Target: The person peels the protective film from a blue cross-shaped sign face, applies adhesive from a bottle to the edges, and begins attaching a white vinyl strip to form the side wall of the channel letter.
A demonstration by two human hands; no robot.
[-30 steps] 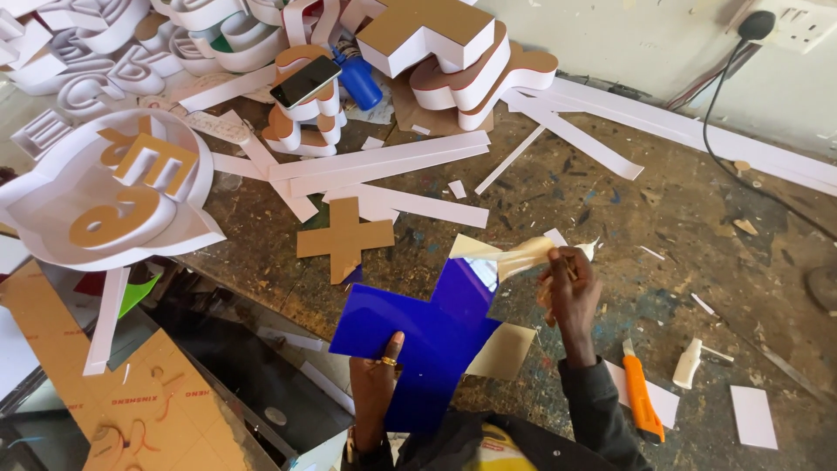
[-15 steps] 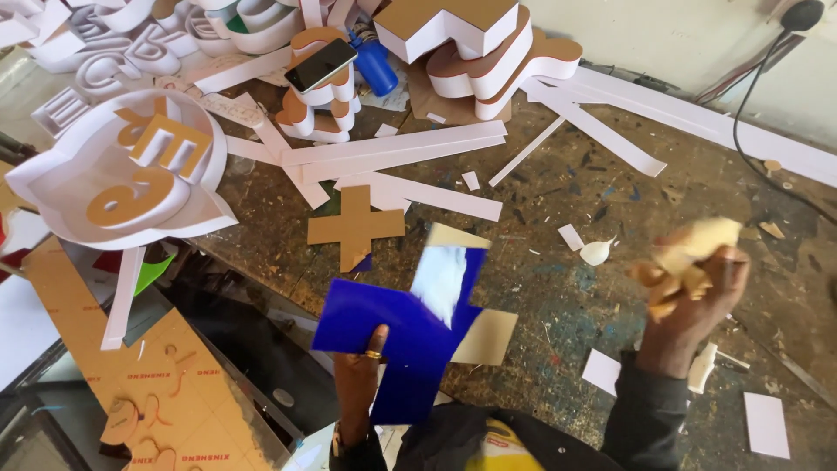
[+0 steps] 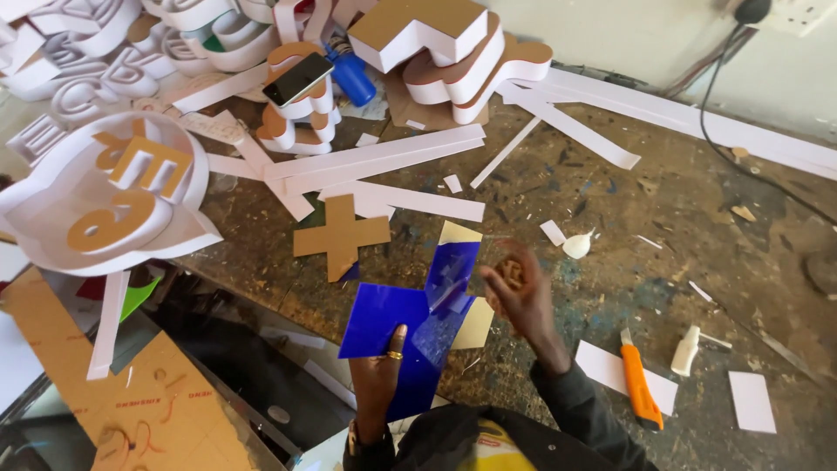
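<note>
Blue glossy plus-shaped acrylic sheet (image 3: 418, 327) pinched at its lower edge by left hand (image 3: 379, 371), right hand (image 3: 514, 292) just beside it curled around crumpled brown paper (image 3: 508, 275), orange utility knife (image 3: 639, 384) further right on counter (image 3: 680, 218)

right hand (image 3: 514, 292): motion-blurred, closed around a crumpled brown scrap (image 3: 508, 272) (its shape unclear)
blue plus-shaped sheet (image 3: 418, 318): lower end hidden behind the left hand (image 3: 379, 371)
white letters (image 3: 105, 52): cut off by the top and left edges
brown board (image 3: 105, 401): runs past the bottom edge
</note>
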